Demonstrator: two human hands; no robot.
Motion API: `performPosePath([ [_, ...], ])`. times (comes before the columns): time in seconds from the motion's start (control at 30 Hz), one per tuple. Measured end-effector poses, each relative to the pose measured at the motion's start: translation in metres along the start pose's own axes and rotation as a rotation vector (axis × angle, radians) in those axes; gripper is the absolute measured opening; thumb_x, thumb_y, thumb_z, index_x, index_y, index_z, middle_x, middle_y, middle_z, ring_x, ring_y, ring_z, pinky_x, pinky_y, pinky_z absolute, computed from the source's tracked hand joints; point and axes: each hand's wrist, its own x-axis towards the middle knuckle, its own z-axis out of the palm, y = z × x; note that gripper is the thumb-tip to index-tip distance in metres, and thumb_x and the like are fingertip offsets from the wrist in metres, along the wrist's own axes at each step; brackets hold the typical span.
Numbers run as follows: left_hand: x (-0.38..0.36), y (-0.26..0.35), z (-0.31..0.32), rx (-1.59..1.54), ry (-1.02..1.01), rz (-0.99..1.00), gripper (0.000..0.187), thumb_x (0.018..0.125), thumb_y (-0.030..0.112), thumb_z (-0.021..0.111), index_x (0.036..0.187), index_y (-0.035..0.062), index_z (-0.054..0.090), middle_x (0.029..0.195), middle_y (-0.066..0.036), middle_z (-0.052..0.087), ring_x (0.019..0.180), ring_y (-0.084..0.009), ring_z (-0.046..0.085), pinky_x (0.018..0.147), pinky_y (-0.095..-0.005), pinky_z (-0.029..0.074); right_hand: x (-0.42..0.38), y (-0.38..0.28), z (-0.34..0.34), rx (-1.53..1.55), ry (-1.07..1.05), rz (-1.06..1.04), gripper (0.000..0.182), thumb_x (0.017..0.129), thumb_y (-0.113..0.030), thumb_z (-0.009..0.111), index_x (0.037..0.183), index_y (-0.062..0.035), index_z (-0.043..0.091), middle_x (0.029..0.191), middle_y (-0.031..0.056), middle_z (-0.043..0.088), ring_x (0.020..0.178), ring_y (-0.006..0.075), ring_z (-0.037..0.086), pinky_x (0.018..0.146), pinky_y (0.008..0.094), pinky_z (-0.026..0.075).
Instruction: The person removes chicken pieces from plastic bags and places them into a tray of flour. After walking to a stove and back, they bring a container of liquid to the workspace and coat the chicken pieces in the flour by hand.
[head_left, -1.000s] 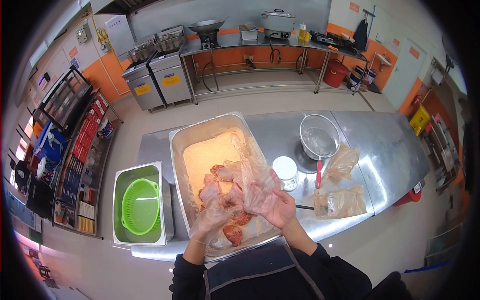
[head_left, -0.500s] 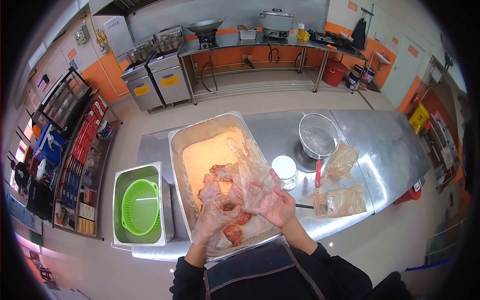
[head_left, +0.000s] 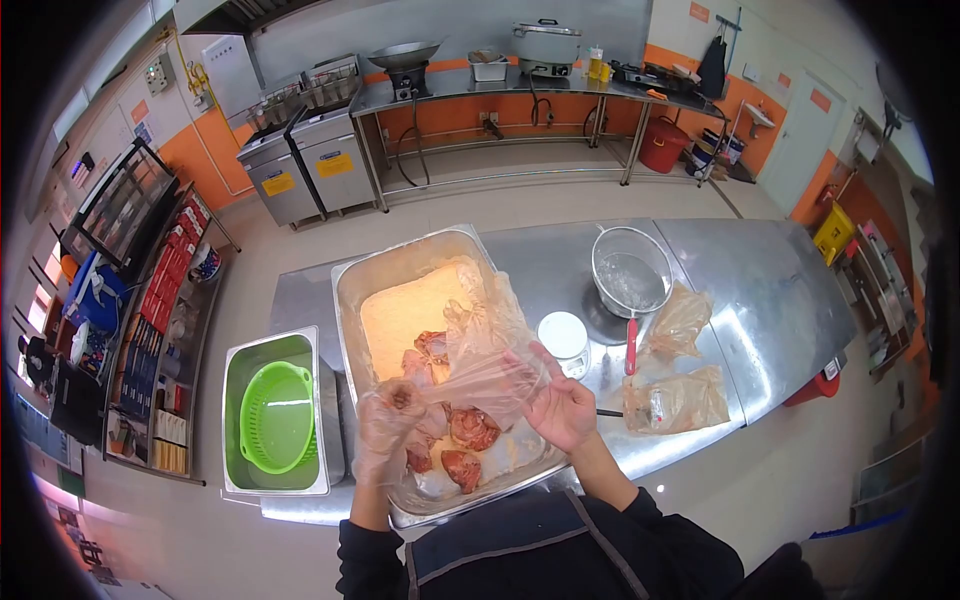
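Over a pan [head_left: 395, 266] of meat [head_left: 473, 428], the left hand [head_left: 386, 425] pinches plastic [head_left: 487, 372]; at 3 o'clock, the right hand [head_left: 562, 411] spreads its fingers. Gentle tension should avoid tearing.

Cloudy clear on the thin, crinkled plastic [head_left: 485, 382]; pale orange on the flat, smooth powder [head_left: 405, 312]; reddish brown on the lumpy raw meat [head_left: 472, 428]; bright green on the round plastic basket [head_left: 254, 425].

Over the steel tray [head_left: 349, 300] at the bench's [head_left: 555, 255] near edge, the gloved left hand [head_left: 385, 425] grips clear plastic [head_left: 470, 375] stretched to the open-palmed right hand [head_left: 562, 405]; meat pieces [head_left: 472, 428] and pale powder [head_left: 405, 305] lie inside; a strainer [head_left: 632, 272] rests toward the far edge.
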Motion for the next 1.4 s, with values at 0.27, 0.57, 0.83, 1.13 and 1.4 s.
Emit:
performPosePath([
  [0.27, -0.002, 0.008, -0.017, -0.684, -0.169, -0.220, 0.007, 0.081, 0.000, 0.057, 0.075, 0.0044, 0.058, 0.064, -0.001, 0.057, 0.050, -0.0079, 0.050, 0.048, -0.0202, 0.041, 0.014, -0.003, 0.001, -1.991, -0.255, -0.630, 0.061, 0.072, 0.014, 0.043, 0.129, -0.0079, 0.050, 0.128, 0.0160, 0.052, 0.103, 0.0273, 0.059, 0.082, 0.0291, 0.049],
  [0.57, 0.015, 0.041, -0.025, -0.665, -0.114, -0.175, 0.010, 0.084, 0.009, 0.054, 0.075, 0.0051, 0.057, 0.067, -0.003, 0.057, 0.057, -0.0078, 0.052, 0.051, -0.0187, 0.042, 0.032, 0.017, -0.010, -1.125, -0.072, 0.124, 0.034, 0.088, -0.015, 0.058, 0.120, -0.0051, 0.055, 0.101, 0.0067, 0.062, 0.095, 0.0193, 0.061, 0.082, 0.0306, 0.048],
  [0.83, 0.028, 0.052, -0.024, -0.459, -0.238, -0.112, 0.011, 0.085, 0.011, 0.055, 0.076, 0.0039, 0.057, 0.070, -0.002, 0.056, 0.059, -0.0076, 0.052, 0.056, -0.0196, 0.042, 0.040, 0.047, -0.025, -1.028, -0.367, 0.163, 0.032, 0.091, -0.028, 0.057, 0.112, -0.0040, 0.059, 0.112, 0.0061, 0.056, 0.105, 0.0187, 0.053, 0.091, 0.0333, 0.041],
  [1.13, 0.056, 0.063, 0.005, -0.199, -0.310, 0.010, 0.009, 0.085, 0.010, 0.058, 0.081, 0.0028, 0.058, 0.073, -0.001, 0.057, 0.065, -0.0077, 0.056, 0.061, -0.0220, 0.046, 0.048, 0.081, -0.005, -0.400, -0.145, 0.317, 0.062, 0.089, -0.047, 0.052, 0.133, -0.0074, 0.038, 0.124, 0.0096, 0.051, 0.117, 0.0229, 0.048, 0.101, 0.0409, 0.040],
  [1.4, 0.040, 0.068, 0.003, -0.055, -0.063, 0.176, 0.026, 0.080, 0.016, 0.067, 0.101, -0.0001, 0.063, 0.080, -0.006, 0.064, 0.074, -0.0117, 0.061, 0.069, -0.0249, 0.049, 0.049, 0.073, 0.010, 0.049, 0.138, 0.213, 0.081, 0.083, -0.070, 0.036, 0.126, -0.0023, 0.043, 0.127, 0.0129, 0.048, 0.118, 0.0283, 0.046, 0.102, 0.0440, 0.035],
])
